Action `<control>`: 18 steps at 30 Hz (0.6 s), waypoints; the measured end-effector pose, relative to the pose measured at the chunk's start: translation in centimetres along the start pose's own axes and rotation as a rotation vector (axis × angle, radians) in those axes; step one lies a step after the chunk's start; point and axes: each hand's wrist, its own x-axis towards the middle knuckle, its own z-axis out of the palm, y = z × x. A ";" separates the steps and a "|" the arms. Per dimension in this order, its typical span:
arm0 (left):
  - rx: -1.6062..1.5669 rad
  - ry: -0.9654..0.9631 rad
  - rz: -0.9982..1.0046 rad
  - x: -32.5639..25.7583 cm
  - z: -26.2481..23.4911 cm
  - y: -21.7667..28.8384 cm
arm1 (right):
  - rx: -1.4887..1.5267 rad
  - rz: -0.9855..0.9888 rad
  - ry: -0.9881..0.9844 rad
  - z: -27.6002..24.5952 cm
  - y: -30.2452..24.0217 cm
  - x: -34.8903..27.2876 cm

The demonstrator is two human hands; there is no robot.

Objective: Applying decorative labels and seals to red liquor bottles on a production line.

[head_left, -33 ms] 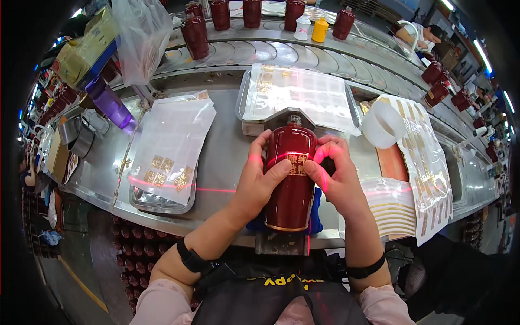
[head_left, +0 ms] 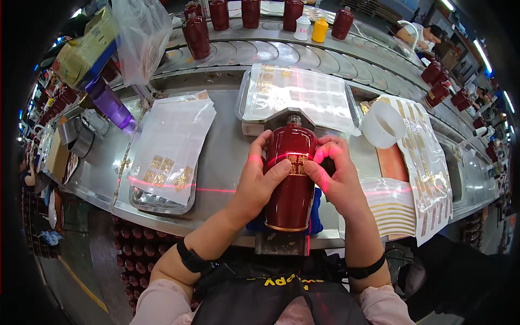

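Dark red bottle (head_left: 291, 179) lies on its side in a blue cradle (head_left: 315, 214) at the near edge of the counter (head_left: 227, 157), long axis running near to far, neck pointing far. Left hand (head_left: 259, 181) grasps the bottle's left flank; right hand (head_left: 338, 179) grasps its right flank. Both thumbs press a small gold label (head_left: 297, 164) on the upward face, midway between the hands, equally close to each. A red laser line crosses the label and knuckles. Tray of gold labels (head_left: 165, 173) sits to the left; white roll (head_left: 383, 124) to the far right.
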 end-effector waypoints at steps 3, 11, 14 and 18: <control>-0.019 -0.010 -0.002 0.0 0.0 -0.1 | -0.015 0.012 -0.033 0.0 0.0 0.0; -0.219 0.015 -0.002 0.2 -0.2 -0.3 | -0.001 0.012 0.016 0.2 0.1 -0.1; -0.173 0.014 0.001 0.1 0.1 -0.2 | 0.029 0.031 0.010 0.2 0.2 -0.1; -0.133 -0.009 0.023 0.0 0.2 -0.1 | 0.044 0.029 0.017 0.2 0.2 -0.2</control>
